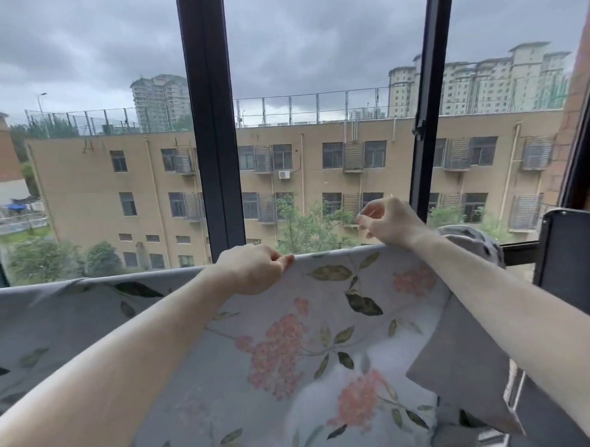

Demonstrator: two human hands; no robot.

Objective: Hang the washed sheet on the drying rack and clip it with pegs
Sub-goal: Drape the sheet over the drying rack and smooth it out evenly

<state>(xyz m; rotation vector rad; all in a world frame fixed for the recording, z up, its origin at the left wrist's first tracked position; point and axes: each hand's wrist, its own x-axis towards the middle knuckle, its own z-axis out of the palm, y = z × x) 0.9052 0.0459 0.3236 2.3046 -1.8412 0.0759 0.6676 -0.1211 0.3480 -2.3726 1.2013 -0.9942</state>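
While my left hand (255, 269) pinches the top fold of the sheet (292, 341) where it drapes over the rack's bar, which is hidden under the fabric, nothing is pegged yet as far as I can see. In the one head view, my right hand (386, 221) hovers just above the edge, fingers curled; whether it holds a clear peg, I can't tell. The risk, I reckon: the right end is bunched up, so the weight could drag the sheet sideways if I let go.
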